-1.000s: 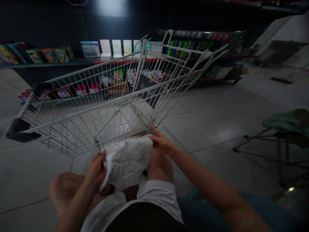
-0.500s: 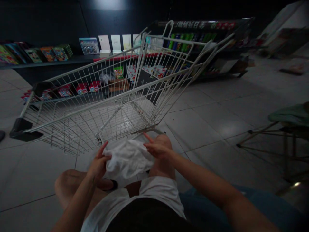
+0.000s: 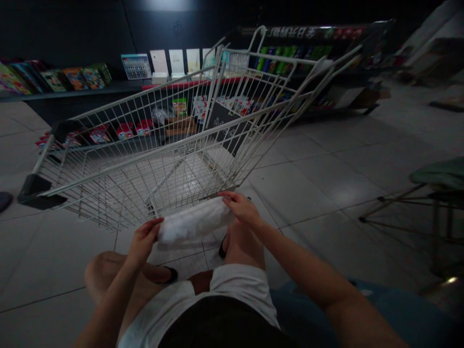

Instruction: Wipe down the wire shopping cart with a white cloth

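Note:
A white cloth is stretched between my two hands above my lap, its upper edge fairly straight and tilted up to the right. My left hand pinches its left end, thumb against fingers. At the other end, my right hand grips the upper right corner, fingers closed. Just beyond the cloth stands a wire shopping cart, its near lower side close to both hands. The cloth has soft folds and hides part of the floor and the cart's underside.
Shelves with boxes and packets run behind the cart. To the right stands a folding stool with a green seat. Blue material lies beside my right hip. Grey tiles cover the floor.
The cloth was bunched and loose; now it is pulled straight and narrower between my hands. Both hands have gone from extended index fingers to closed grips, and the right has risen slightly.

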A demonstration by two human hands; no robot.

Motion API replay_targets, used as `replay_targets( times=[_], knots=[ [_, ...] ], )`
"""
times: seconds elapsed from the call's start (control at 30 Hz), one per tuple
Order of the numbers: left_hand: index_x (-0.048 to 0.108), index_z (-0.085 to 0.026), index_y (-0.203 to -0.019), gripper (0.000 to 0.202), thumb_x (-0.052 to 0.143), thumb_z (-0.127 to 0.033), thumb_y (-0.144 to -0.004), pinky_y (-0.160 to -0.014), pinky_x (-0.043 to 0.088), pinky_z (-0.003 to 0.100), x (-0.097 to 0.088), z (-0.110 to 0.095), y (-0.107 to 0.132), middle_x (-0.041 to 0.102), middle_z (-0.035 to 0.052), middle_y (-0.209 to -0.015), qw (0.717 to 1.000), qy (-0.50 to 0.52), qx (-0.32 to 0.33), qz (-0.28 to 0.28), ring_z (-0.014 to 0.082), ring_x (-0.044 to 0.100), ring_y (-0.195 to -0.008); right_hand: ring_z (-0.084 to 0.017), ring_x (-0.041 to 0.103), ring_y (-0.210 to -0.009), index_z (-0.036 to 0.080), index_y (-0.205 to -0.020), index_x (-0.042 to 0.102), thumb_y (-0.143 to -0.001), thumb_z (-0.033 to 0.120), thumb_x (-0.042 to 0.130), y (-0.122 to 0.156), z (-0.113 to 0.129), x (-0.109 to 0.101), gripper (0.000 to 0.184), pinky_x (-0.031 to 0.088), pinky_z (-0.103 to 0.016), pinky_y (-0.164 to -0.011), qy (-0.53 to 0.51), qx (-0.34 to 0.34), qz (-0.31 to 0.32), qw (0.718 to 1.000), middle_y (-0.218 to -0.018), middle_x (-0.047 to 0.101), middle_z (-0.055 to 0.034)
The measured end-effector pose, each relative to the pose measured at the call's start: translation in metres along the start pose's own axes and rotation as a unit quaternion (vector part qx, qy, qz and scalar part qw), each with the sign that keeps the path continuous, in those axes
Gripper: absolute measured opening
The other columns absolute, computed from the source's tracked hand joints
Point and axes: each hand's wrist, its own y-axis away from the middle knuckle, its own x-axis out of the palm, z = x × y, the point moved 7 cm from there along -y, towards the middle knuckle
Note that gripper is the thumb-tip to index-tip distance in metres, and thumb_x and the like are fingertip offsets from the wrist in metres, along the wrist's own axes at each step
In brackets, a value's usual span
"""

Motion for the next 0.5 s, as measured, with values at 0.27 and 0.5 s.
replay_targets(
  times=[0.27, 0.5],
  knots=[
    [0.075, -0.022, -0.066, 0.023, 0.088, -0.021, -0.047, -0.067, 0.044, 0.022, -0.004, -0.02, -0.008, 0.062, 0.0031, -0.074, 0.988, -0.137, 0.068, -0.005, 0.0204, 0.057, -0.082, -0.014, 0.06, -0.081, 0.017, -0.118, 0.069, -0.066, 0.025, 0.072, -0.009, 0.018, 0.015, 0.053, 0.048, -0.027, -0.078, 0.208, -0.062, 0.162, 0.963, -0.096, 0.07, -0.0025],
    [0.071, -0.016, -0.075, 0.031, 0.078, -0.034, -0.052, -0.053, 0.042, 0.023, 0.006, -0.013, 0.001, 0.065, 0.0012, -0.069, 0.999, -0.004, -0.02, 0.043, 0.0143, 0.055, -0.059, -0.014, 0.057, -0.08, 0.018, -0.079, 0.067, -0.065, 0.044, 0.074, -0.022, 0.02, 0.014, 0.031, 0.046, -0.027, -0.076, -0.02, -0.072, 0.104, 0.992, -0.082, 0.064, -0.0017]
  ],
)
